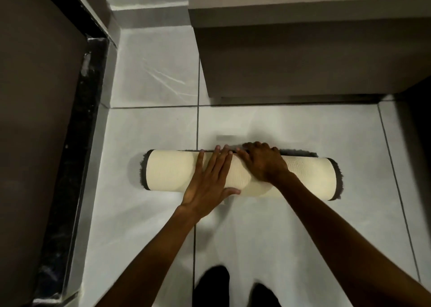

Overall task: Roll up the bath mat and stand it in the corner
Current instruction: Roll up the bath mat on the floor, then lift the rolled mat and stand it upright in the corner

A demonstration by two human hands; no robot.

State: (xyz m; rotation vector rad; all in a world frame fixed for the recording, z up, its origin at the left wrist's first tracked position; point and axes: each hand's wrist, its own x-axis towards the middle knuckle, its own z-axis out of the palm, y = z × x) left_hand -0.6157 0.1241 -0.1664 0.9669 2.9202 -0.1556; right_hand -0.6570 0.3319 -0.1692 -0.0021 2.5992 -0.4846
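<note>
The bath mat (170, 173) lies on the tiled floor as a tight roll, its cream backing outward and dark grey pile showing at both ends and along the far edge. It runs left to right in the middle of the view. My left hand (210, 180) rests flat on top of the roll near its middle, fingers spread and pointing away from me. My right hand (263, 164) sits just to the right of it, fingers curled over the far side of the roll onto the dark edge.
A dark cabinet or vanity block (303, 50) stands behind the roll at the right. A black threshold strip (77, 143) and a dark panel run down the left. A floor corner (149, 50) lies at the back left. My dark shoes (233, 288) are at the bottom.
</note>
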